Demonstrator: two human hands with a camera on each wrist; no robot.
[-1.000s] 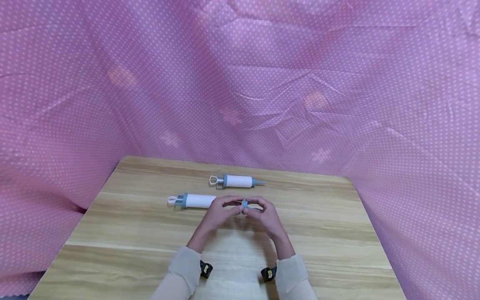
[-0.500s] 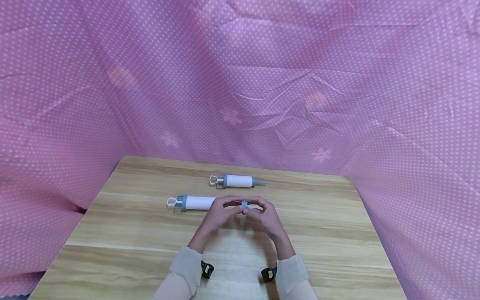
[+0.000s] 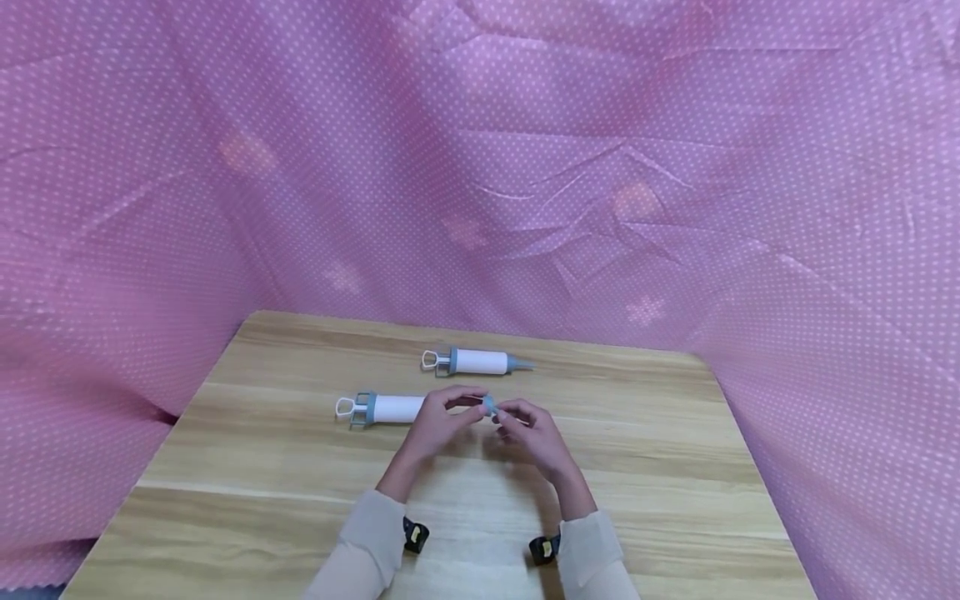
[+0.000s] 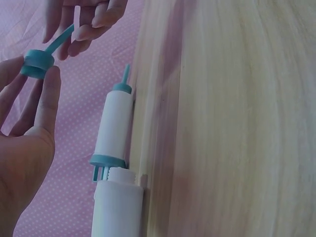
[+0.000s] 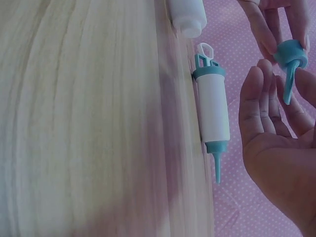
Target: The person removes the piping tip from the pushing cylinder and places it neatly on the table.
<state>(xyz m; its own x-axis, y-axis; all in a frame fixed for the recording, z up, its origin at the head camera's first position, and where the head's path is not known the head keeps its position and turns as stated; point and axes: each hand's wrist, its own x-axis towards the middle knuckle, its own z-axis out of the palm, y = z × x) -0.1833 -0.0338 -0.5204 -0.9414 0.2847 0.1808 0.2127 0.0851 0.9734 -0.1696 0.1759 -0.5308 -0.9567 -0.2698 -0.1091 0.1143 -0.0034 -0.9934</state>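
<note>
In the head view my left hand [image 3: 442, 421] pinches a teal nozzle cap [image 3: 489, 405] above the table. The left wrist view shows the cap's round collar [image 4: 38, 63] between its thumb and fingertips, the thin spout pointing away. My right hand [image 3: 534, 437] is at the spout side; in the right wrist view its loosely bent fingers [image 5: 254, 94] and thumb lie around the spout [image 5: 290, 81], without a plain grip. Whether they touch it I cannot tell. A white tube [image 3: 397, 408] with a teal collar and white pull handle lies left, partly behind my left hand; its bare threaded end [image 4: 121, 175] shows.
Farther back on the wooden table [image 3: 300, 467] lies a second white syringe-like tube [image 3: 482, 362], its teal nozzle fitted and pointing right. A pink dotted cloth [image 3: 480, 167] hangs behind and beside the table. Dark wrist cameras [image 3: 416, 536] sit at both cuffs.
Both hands were close together on the cap; my right hand has drawn slightly right and its fingers have loosened. The cap stays in my left hand and has turned a little.
</note>
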